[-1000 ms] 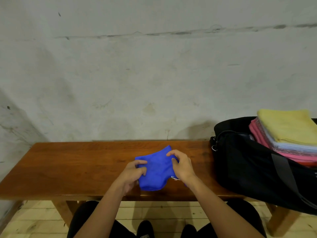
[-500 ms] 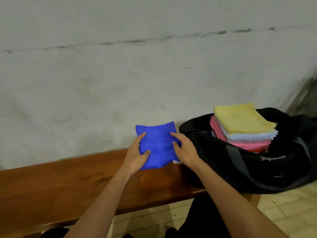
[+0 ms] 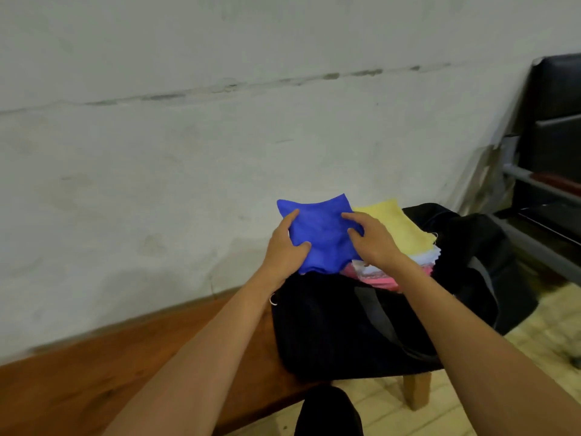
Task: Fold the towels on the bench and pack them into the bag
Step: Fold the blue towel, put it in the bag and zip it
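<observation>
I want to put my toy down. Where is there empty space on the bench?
The bench shows bare wood left of the black bag, up to the wall. The bag's end is crowded: towel stack inside, both hands holding the blue towel above it.

Folded blue towel [image 3: 320, 236] held above open black bag [image 3: 345, 328] on bench [image 3: 94, 372]; bag holds towel stack [image 3: 405, 243], yellow on top.

A soft, matt blue cloth towel [image 3: 320, 237] is seen; the bench [image 3: 132, 366] is of smooth, glossy wood, the black bag [image 3: 345, 328] of matt fabric.
</observation>
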The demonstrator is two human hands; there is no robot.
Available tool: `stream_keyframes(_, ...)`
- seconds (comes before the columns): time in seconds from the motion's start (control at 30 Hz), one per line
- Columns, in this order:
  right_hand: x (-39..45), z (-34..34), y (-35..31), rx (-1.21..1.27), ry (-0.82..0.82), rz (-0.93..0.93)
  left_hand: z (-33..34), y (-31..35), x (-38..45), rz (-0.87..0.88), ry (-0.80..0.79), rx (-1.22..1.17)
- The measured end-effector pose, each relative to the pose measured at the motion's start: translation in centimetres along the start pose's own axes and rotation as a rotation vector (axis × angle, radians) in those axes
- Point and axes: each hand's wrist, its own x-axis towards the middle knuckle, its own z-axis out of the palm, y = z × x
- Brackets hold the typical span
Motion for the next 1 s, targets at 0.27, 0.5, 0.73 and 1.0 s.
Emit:
stream_keyframes(0.27,3.6,-5.6,5.1,-0.192,-0.036,0.065,6.4,2.4,3.5,-0.088,-0.175,-0.044)
stream_keyframes(0.5,5.2,-7.7,8.3,-0.335,-0.082,0.108,10.2,2.5,5.9,-0.167,-0.281,-0.029)
stream_keyframes(0.73,5.2,-7.5,10.0,-0.488,-0.117,0.134,11.2,1.4,6.5,-0.082,-0.356,0.402)
stream_keyframes(1.0,4.7,-7.1,8.8,-0.825,-0.091,0.158,11.1,0.5,6.3,-0.005,-0.377,0.598)
